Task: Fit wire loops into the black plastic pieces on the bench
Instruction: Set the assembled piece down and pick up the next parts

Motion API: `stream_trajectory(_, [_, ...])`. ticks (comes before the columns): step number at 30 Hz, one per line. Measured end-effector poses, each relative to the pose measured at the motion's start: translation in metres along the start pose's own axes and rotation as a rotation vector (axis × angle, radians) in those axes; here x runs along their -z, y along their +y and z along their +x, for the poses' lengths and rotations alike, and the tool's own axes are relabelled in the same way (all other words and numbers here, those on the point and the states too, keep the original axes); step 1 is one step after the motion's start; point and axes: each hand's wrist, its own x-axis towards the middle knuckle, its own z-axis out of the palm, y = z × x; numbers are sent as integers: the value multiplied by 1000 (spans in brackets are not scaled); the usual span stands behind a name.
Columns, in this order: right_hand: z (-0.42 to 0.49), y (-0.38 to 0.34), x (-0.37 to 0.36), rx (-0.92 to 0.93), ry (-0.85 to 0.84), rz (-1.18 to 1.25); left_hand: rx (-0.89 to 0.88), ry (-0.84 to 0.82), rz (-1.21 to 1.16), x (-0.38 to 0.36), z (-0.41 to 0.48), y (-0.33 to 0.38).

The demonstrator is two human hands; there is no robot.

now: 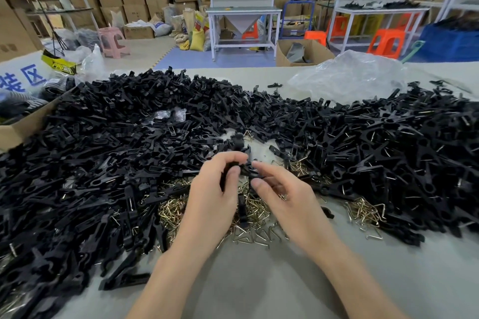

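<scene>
Left hand around black piece

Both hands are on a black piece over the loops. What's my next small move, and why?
Probably hold the black plastic piece steady with the left hand and lower the right hand to pinch one of the wire loops lying just beneath; none shows in either hand, though blur could hide one.

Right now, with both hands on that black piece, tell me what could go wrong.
The black piece is held between the left hand and right hand over the piles. If it slips, it could vanish into the heap of black pieces. The wire loops below lie tangled, so pulling one may drag out several.
</scene>
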Motion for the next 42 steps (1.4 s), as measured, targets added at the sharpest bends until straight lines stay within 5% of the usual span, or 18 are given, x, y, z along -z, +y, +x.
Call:
stream_trajectory(4, [2,-3,-1,-13,75,123,-47,-19,-81,-6,-5,9])
stream_trajectory(13, [8,4,11,-171,196,381,166,255,-31,7,5,-6])
stream_trajectory(20, [10,5,9,-270,208,498,163,-1,-330,-7,-4,16])
stream_trajectory(26, [11,7,7,-273,130,491,142,-158,-277,-16,-11,17])
stream_trajectory(42, [8,-9,18,-363,-189,1010,63,-213,-297,-8,-9,20])
